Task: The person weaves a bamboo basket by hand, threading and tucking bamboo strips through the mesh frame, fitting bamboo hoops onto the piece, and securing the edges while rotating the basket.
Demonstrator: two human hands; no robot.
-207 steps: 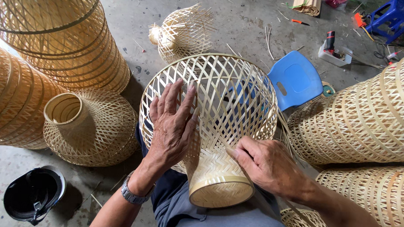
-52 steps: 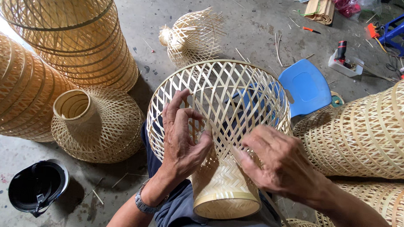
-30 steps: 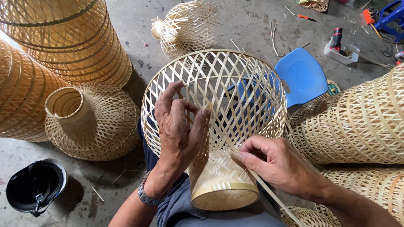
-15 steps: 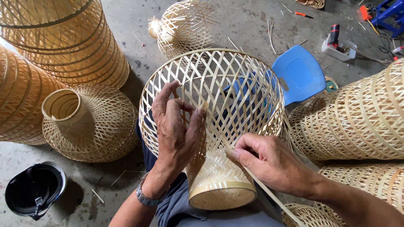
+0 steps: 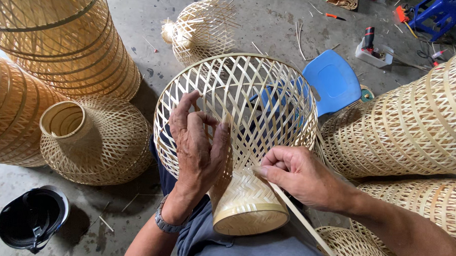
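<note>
A woven bamboo lampshade (image 5: 259, 88) lies across my lap, its wide open-lattice mouth facing away and its tight narrow neck (image 5: 247, 214) toward me. My left hand (image 5: 197, 144) rests flat against the lattice on the left side, fingers spread and partly curled over the strips. My right hand (image 5: 299, 173) pinches a long thin bamboo strip (image 5: 305, 224) where it enters the weave near the neck; the strip runs down to the lower right.
Tall bamboo shades (image 5: 64, 41) stand at the left, a small funnel-shaped one (image 5: 93, 138) beside them. More woven shades (image 5: 415, 124) lie at the right. An unfinished shade (image 5: 201, 26), a blue plastic stool (image 5: 333, 81), a black helmet (image 5: 30, 224) and tools sit on the concrete floor.
My right hand has slid down the strip toward the neck and keeps its pinch. My left hand has stayed pressed on the lattice, fingers shifting slightly. The view moved a little.
</note>
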